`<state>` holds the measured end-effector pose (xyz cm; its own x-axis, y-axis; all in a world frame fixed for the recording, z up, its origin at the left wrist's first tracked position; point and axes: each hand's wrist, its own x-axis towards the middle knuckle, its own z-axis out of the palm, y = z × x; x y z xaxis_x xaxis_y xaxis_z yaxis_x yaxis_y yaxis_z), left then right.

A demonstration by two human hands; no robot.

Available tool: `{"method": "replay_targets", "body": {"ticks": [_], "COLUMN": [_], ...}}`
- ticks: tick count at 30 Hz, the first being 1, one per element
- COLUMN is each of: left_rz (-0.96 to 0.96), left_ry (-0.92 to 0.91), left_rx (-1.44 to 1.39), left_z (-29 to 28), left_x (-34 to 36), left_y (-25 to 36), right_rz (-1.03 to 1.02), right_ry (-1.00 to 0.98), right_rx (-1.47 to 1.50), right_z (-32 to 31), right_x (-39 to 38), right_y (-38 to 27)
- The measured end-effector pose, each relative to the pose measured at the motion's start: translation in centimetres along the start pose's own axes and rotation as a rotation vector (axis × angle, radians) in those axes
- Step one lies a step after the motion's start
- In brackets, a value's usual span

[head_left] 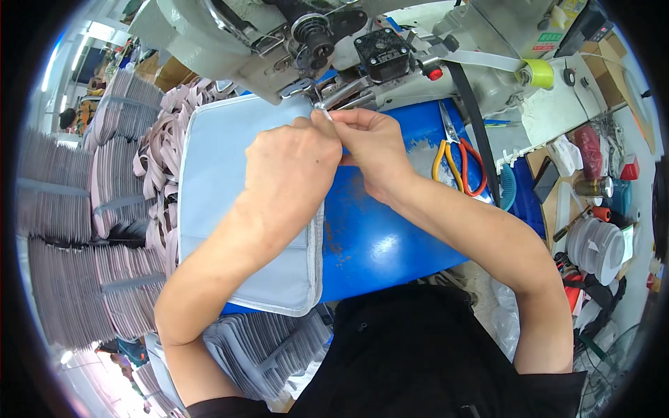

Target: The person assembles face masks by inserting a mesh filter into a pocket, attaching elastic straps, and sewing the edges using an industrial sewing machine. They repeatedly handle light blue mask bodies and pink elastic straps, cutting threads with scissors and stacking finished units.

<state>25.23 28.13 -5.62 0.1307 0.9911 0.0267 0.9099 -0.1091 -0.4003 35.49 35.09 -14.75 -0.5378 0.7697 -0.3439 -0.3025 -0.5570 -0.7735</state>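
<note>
A light grey-blue fabric panel (216, 164) with a pale bound edge lies flat under the sewing machine head (230, 49), on the left of the blue work surface (380, 226). My left hand (296, 164) is closed over the panel's right edge, just below the needle area; its fingertips are hidden. Beside it, touching it, my right hand (376, 143) pinches a short pale strip of binding tape (324, 110) close to the presser foot. Both sets of fingertips meet there, and the curled fingers cover most of the tape.
Yellow-handled scissors and red-handled ones (460, 164) lie right of my right hand. Bundled stacks of fabric panels (59, 184) and loose pink strips (160, 136) crowd the left. A yellow tape roll (535, 73) sits on the machine; white spools (596, 247) stand far right.
</note>
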Motion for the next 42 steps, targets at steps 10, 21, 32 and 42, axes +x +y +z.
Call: {"method": "replay_targets", "body": {"ticks": [10,21,32,42], "left_rz": [-0.18,-0.571,-0.983,-0.842], "left_ry": [0.031,0.668,0.661,0.671], "left_rx": [-0.17,-0.472,-1.718,-1.683], "left_z": [1.6,10.0,11.4,11.3], "left_x": [1.1,-8.5,-18.2,-15.4], "left_y": [2.6,0.7,2.7,-2.4], "right_rz": [-0.057,-0.446,-0.136,-0.16], "right_ry": [-0.053,-0.169,-0.304,-0.324], "right_rx": [0.064,-0.822,-0.026,0.082], "right_z": [-1.0,-3.7,-4.3,-2.6], "right_x": [0.6,-3.8,-3.4,0.9], "right_y": [0.8,-0.1,2.3,2.6]}}
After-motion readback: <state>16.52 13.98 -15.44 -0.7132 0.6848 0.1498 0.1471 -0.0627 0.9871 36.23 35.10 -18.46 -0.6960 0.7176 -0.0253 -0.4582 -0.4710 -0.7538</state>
